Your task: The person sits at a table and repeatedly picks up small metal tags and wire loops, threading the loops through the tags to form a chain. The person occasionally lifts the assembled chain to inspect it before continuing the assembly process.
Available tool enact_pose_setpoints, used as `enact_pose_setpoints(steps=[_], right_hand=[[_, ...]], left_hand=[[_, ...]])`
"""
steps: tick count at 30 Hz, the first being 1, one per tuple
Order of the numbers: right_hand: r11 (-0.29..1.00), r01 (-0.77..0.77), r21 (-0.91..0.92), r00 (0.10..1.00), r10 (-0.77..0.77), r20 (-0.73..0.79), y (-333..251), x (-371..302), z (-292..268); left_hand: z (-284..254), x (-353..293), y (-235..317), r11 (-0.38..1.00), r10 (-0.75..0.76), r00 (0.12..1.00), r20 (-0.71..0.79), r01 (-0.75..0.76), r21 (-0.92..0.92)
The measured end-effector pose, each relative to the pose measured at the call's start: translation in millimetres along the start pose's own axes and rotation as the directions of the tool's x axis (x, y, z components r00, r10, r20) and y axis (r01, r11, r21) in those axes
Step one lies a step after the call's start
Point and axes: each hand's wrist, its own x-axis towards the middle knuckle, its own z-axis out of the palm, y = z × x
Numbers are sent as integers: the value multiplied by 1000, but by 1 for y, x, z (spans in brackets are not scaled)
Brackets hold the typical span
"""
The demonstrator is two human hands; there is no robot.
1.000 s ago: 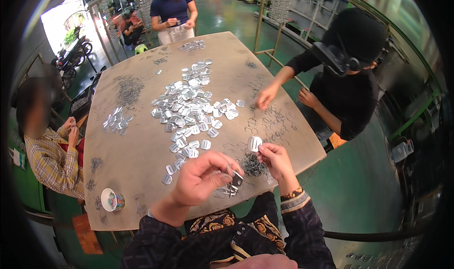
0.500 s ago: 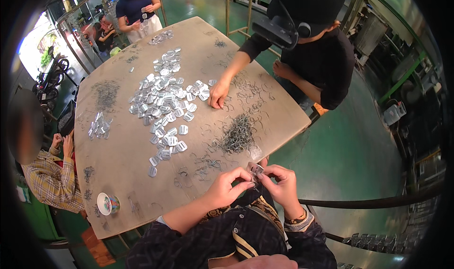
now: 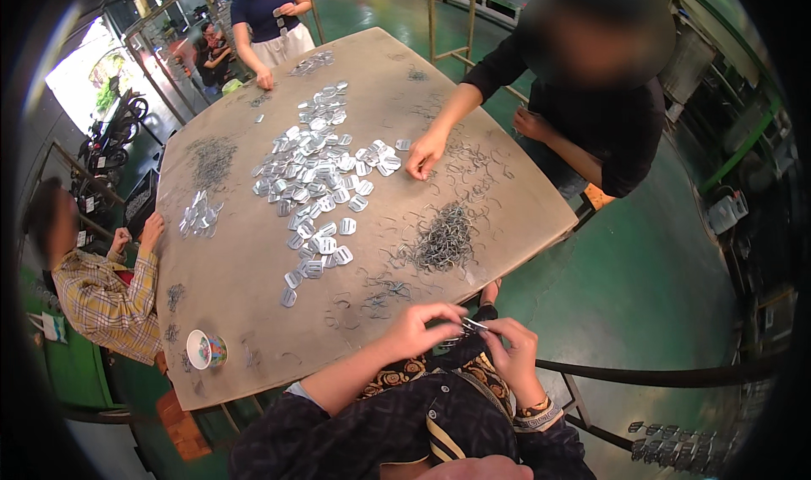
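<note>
Just off the table's near edge, my left hand (image 3: 420, 331) and my right hand (image 3: 512, 350) meet at a flat silver slotted buckle (image 3: 475, 325). It is turned nearly edge-on. My right thumb and fingers pinch one end, while my left index finger and thumb close at the other. Some thin metal bits show under it, too small to make out. Beyond my hands lies a dense heap of bent wire hooks (image 3: 443, 238), with a looser scatter of dark hooks (image 3: 388, 294) nearer me. A spread of silver slotted buckles (image 3: 314, 172) covers the table's middle.
On the brown table (image 3: 253, 320), a paper cup (image 3: 207, 350) stands near the left corner. A co-worker's hand (image 3: 427, 154) reaches in from the right. Others stand at the left and far sides. A black bar (image 3: 642, 377) runs beside my right arm, above hanging metal parts (image 3: 688, 450).
The buckle has turned from showing its face to nearly edge-on between my hands. The far person's hand has come down to the table. The view has shifted slightly.
</note>
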Motion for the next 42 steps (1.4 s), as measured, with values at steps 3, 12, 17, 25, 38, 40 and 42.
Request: enact_pose_setpoints(steps=[3,12,17,25,38,40,42], right_hand=[[1000,13,13,1000,-13,28,10,-5,2],[999,22,31,995,-25,99,34,-16,19],[998,-33,55,993,26,115,39,-21,26],[993,-54,109,982,33,186,39,-25,37],[997,-38,64,988,27,155,44,-11,43],[994,-73,83,986,60,158,45,-10,46],[993,-86,86,987,73,141,45,-10,48]], left_hand=[[-51,21,-34,923,-45,956,-290,151,353],[-120,89,-111,105,104,949,-297,287,952],[-116,103,-98,134,-32,938,-344,345,929],[-151,84,-65,429,-94,844,-529,513,743],[-81,-4,-36,969,-218,890,-401,245,17],[-49,-20,-11,949,-314,917,-245,300,-92],[-28,-27,-6,921,-317,938,-140,269,-282]])
